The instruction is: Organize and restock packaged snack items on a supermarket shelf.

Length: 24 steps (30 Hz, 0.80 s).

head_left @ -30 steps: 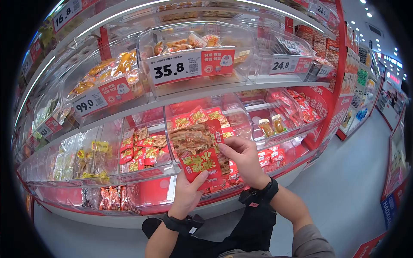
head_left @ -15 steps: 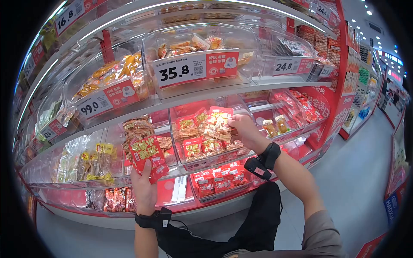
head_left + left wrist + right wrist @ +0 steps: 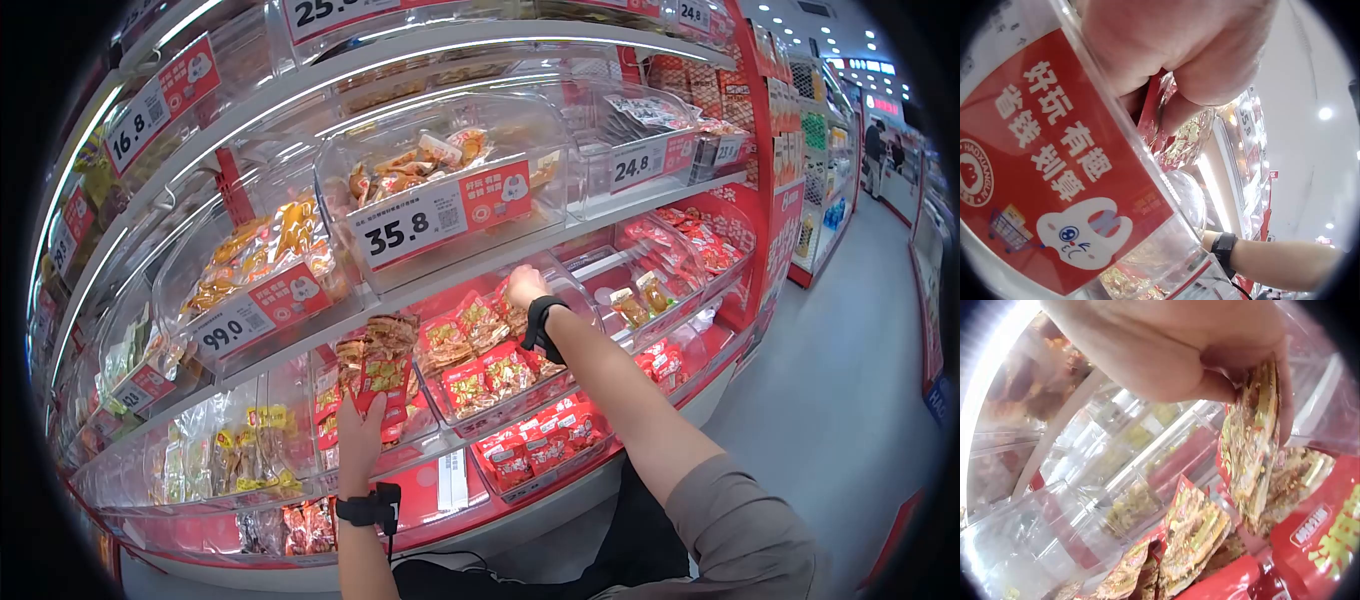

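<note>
My left hand (image 3: pixel 361 440) grips the lower end of a red snack packet (image 3: pixel 385 378) with a clear window showing brown strips inside. It holds the packet over the front of a clear bin of similar packets. In the left wrist view, red and gold foil (image 3: pixel 1179 140) shows below the fingers. My right hand (image 3: pixel 527 287) reaches into the neighbouring bin on the right. Its thumb and fingers pinch another windowed packet (image 3: pixel 1254 444) by the top edge, as the right wrist view shows. That packet hangs upright among packets (image 3: pixel 1194 540) of the same kind.
A shelf edge (image 3: pixel 440 283) runs just above both hands, carrying clear bins and a 35.8 price card (image 3: pixel 440 215). Red packets (image 3: pixel 545 437) fill a lower bin. Yellow-labelled bags (image 3: pixel 265 450) stand at left. An aisle floor (image 3: pixel 800 380) lies to the right.
The hands were together at one packet, then moved apart. The left carried its packet to the left bin; the right, with a packet in it, went deeper into the right bin.
</note>
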### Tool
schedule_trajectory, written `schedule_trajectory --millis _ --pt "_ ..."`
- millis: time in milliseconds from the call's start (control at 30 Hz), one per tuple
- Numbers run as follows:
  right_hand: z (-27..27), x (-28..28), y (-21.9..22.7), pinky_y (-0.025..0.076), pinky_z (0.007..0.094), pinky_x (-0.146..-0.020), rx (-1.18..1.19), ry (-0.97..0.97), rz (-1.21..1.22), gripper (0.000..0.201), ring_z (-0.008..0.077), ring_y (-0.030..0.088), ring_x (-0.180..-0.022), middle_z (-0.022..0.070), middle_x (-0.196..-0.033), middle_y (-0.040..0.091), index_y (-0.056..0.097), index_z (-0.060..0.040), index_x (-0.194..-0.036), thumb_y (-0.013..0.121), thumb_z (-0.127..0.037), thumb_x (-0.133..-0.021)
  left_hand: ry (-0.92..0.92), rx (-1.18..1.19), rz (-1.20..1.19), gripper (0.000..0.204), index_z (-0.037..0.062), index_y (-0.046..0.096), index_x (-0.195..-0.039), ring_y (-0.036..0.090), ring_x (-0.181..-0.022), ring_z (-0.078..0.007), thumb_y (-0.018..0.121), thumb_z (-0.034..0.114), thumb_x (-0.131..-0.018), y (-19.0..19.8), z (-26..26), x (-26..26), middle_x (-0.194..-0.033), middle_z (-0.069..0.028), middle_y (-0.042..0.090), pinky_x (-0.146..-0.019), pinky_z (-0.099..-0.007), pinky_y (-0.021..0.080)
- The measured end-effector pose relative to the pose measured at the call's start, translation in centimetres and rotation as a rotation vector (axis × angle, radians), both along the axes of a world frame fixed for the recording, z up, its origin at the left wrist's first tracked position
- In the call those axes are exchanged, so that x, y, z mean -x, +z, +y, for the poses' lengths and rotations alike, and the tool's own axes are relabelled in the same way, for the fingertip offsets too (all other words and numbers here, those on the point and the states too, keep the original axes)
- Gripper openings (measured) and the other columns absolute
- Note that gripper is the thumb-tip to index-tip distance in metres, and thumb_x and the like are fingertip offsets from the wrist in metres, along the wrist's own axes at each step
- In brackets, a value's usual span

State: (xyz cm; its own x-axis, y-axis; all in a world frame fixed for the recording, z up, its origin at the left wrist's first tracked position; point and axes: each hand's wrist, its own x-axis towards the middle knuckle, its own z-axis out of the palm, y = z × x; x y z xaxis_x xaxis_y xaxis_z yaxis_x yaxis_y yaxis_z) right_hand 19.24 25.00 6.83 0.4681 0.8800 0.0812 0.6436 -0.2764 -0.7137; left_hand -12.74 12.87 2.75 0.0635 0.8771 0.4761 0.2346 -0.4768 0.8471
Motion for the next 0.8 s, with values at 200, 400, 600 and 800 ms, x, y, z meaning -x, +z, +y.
schedule_trajectory --millis 200,400,600,800 --pt "3.4 -1.8 -2.3 0.050 0.0403 -0.087 0.189 0.221 -0.222 0.058 0.0325 0.058 -0.108 0.0216 -0.114 0.060 0.054 0.0043 -0.116 0.076 -0.021 -0.069 0.077 0.041 0.031 0.030 -0.0011 0.052 -0.113 0.060 -0.083 -0.0158 0.059 0.017 -0.090 -0.5 -0.3 0.9 -0.100 -0.0097 0.062 -0.072 -0.0291 0.050" --pt "2.6 1.0 -2.9 0.046 0.0444 -0.091 -0.097 -0.037 -0.126 0.044 0.0401 0.056 -0.106 0.0274 -0.112 0.056 0.048 0.0049 -0.114 0.061 -0.018 -0.079 0.013 0.064 -0.158 0.046 -0.0019 0.043 -0.127 0.056 -0.096 -0.0216 0.058 0.020 -0.090 -0.1 -0.7 0.1 -0.111 -0.0133 0.055 -0.081 -0.0316 0.048" --pt "2.3 1.2 -4.0 0.028 0.0534 -0.095 0.106 0.297 -0.725 0.044 0.0294 0.045 -0.113 0.0139 -0.119 0.055 0.059 -0.0158 -0.119 0.058 -0.034 -0.079 -0.049 0.040 -0.108 0.038 -0.0015 0.046 -0.123 0.060 -0.086 -0.0172 0.057 0.014 -0.090 -3.2 4.0 4.3 -0.102 -0.0094 0.059 -0.072 -0.0301 0.054" --pt "8.9 0.5 -9.4 0.018 0.0553 -0.105 0.428 0.408 -0.933 0.042 0.0286 0.031 -0.133 0.0092 -0.136 0.047 0.059 -0.0213 -0.120 0.044 -0.043 -0.088 0.115 0.037 0.271 0.075 -0.0006 0.020 -0.144 0.035 -0.128 -0.0314 0.059 0.032 -0.088 3.0 -3.8 -0.5 -0.144 -0.0233 0.030 -0.107 -0.0344 0.026"
